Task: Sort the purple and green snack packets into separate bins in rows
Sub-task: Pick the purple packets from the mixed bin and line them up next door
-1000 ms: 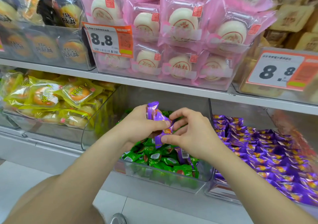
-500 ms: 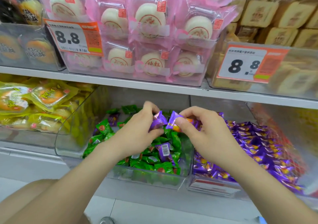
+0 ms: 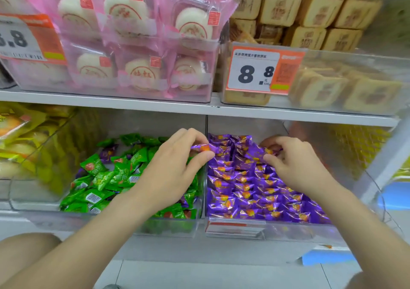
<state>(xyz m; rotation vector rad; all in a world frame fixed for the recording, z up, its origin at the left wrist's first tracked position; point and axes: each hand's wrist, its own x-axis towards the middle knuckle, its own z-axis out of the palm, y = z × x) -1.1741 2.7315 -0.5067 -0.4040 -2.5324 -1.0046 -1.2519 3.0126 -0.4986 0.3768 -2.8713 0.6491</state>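
Moved right, apart: left grip (image 3: 175,168) pinches purple packet (image 3: 200,148); right grip (image 3: 297,164) pinches second packet (image 3: 269,150).

Pink-wrapped buns (image 3: 137,44); brown cakes (image 3: 310,15); price tag (image 3: 255,71)

Two bare forearms (image 3: 99,226), left hand (image 3: 170,171), right hand (image 3: 295,166), slender fingers (image 3: 188,134); bare knee (image 3: 24,251) at lower left

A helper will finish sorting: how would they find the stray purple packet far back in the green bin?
Below the pink cake packs, find the clear bin of green packets. Towards its back left lies one stray purple packet, a dark wrapper ringed by green ones.
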